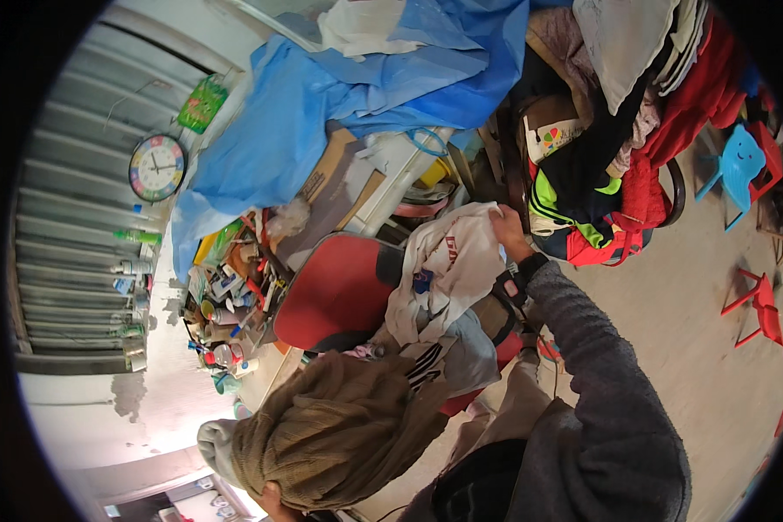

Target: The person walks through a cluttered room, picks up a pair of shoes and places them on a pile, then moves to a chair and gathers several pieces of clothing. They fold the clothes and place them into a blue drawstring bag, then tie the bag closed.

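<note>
My right hand (512,230) grips the edge of a white printed T-shirt (453,261), which hangs over a red-and-black chair. A brown knitted garment (339,430) is bunched up at the lower left, and my left hand (275,504) holds its underside; most of that hand is hidden. The red chair backrest (336,290) shows behind the T-shirt. Below the T-shirt lie a light grey-blue garment (473,355) and a white cloth with black stripes (432,359). A grey cuff or sleeve end (216,447) sticks out beside the brown knit.
At the upper right, a chair bears a pile of clothes with a red garment (685,98). A blue sheet (352,85) drapes over things at the back. Bottles and tools clutter a surface (235,293) at left. Small blue (742,163) and red (765,307) chairs stand on the floor.
</note>
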{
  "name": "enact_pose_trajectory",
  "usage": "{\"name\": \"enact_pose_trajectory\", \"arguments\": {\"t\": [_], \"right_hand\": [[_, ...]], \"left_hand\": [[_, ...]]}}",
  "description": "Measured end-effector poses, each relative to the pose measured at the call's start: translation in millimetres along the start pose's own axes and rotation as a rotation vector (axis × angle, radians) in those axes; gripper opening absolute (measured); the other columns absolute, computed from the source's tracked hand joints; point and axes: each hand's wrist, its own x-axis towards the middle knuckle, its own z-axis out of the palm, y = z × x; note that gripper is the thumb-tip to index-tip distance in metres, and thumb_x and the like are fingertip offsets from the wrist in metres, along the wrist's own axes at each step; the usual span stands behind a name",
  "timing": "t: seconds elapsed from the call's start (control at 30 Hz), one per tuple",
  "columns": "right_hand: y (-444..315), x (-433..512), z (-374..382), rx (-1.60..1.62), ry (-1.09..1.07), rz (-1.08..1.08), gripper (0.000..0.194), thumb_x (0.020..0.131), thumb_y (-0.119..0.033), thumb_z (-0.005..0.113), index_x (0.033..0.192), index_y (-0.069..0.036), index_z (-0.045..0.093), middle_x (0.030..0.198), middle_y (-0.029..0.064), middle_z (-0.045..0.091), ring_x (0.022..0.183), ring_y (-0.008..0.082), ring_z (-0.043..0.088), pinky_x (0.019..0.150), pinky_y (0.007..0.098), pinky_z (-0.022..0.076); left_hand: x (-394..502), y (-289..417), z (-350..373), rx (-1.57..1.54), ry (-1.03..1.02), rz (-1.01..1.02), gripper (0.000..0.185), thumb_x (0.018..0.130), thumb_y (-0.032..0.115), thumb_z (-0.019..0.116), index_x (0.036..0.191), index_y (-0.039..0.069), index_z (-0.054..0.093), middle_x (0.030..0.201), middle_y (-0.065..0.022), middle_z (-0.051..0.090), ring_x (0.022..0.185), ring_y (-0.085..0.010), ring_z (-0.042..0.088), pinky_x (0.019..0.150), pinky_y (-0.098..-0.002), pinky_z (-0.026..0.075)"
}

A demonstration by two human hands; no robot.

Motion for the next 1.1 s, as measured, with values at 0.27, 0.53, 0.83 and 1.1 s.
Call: {"name": "enact_pose_trajectory", "arguments": {"t": [0.27,0.53,0.83,1.1], "right_hand": [[-5.3,23.0,-28.4,-0.103,-0.159,-0.055,0.070,0.084,-0.040,0.059,0.134,0.003,0.034,0.131,0.0235,0.043,0.112,0.0285,0.051,0.092,0.0354,0.0410],[-30.7,-120.5,-64.3,0.305,-0.830,-0.141,0.071,0.089,-0.041,0.055,0.138,0.001,0.026,0.140,0.0192,0.034,0.126,0.0255,0.038,0.100,0.0333,0.0329],[18.6,-195.6,-55.3,0.058,-1.139,0.101,0.084,0.082,-0.052,0.057,0.141,-0.003,0.022,0.110,0.0228,0.056,0.093,0.0283,0.058,0.082,0.0327,0.0444],[23.5,-104.6,-90.8,0.157,-0.416,-0.086,0.070,0.082,-0.026,0.067,0.137,-0.003,0.030,0.122,0.0146,0.051,0.103,0.0204,0.055,0.083,0.0301,0.0464]], "left_hand": [[39.2,65.8,102.0,0.225,-0.073,0.073,0.060,0.084,0.038,0.055,0.122,-0.006,0.043,0.118,-0.0162,0.052,0.104,-0.0264,0.053,0.089,-0.0389,0.043],[131.6,22.0,301.9,0.503,-0.494,0.018,0.055,0.076,0.007,0.070,0.125,-0.001,0.046,0.117,-0.0096,0.054,0.104,-0.0185,0.052,0.089,-0.0306,0.043],[205.6,-129.4,470.7,0.411,-0.867,0.209,0.057,0.076,0.003,0.065,0.127,-0.001,0.041,0.120,-0.0119,0.052,0.109,-0.0209,0.049,0.091,-0.0317,0.038],[196.3,-223.7,481.5,0.886,-0.613,0.598,0.077,0.070,0.003,0.066,0.136,0.004,0.028,0.129,-0.0222,0.042,0.120,-0.0393,0.038,0.101,-0.0419,0.031]]}}
